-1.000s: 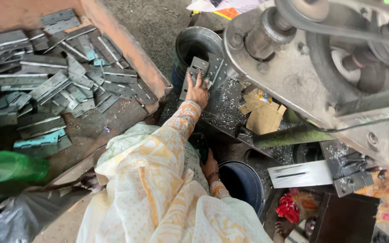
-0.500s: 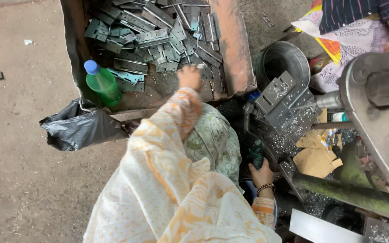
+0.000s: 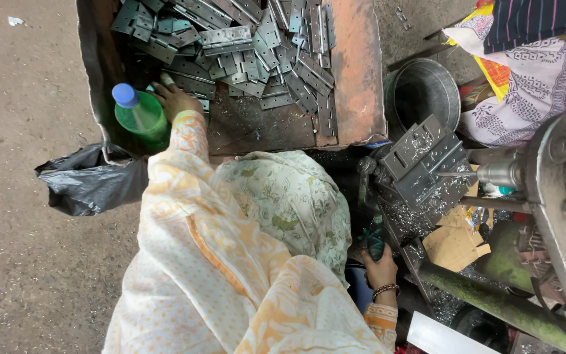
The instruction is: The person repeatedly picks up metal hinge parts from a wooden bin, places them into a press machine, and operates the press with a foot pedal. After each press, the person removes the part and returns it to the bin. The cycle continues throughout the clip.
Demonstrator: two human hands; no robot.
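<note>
The left hand [image 3: 173,98] reaches out to about eleven o'clock from the body, into the near left corner of a rusty metal tray [image 3: 355,78] heaped with flat grey hinge plates [image 3: 244,46]. Its fingers are curled down onto the plates at the edge of the heap, touching them; whether it has actually closed on one I cannot tell, since the fingertips are hidden among the metal. Just beside that hand, at its nine o'clock, a green plastic bottle [image 3: 140,117] with a blue cap leans against the tray wall.

The right hand [image 3: 380,269] sits low at about four o'clock, clenched around a dark green handle [image 3: 375,239] under the metal fixture [image 3: 420,164] of a machine, amid bright metal shavings.

Risks, as I judge them: the plates have sharp stamped edges and lie interlocked, so pulling one may drag others and nick bare fingers; the bottle is close enough for the wrist or the loose sleeve to knock it over. The sleeve could also snag on a plate corner.

Room is tight (the tray wall hems the left hand at nine o'clock, the bottle crowds it). A black plastic bag [image 3: 90,180] lies on the floor at eight o'clock. Another person's patterned clothing [image 3: 525,85] shows at two o'clock, well apart.
</note>
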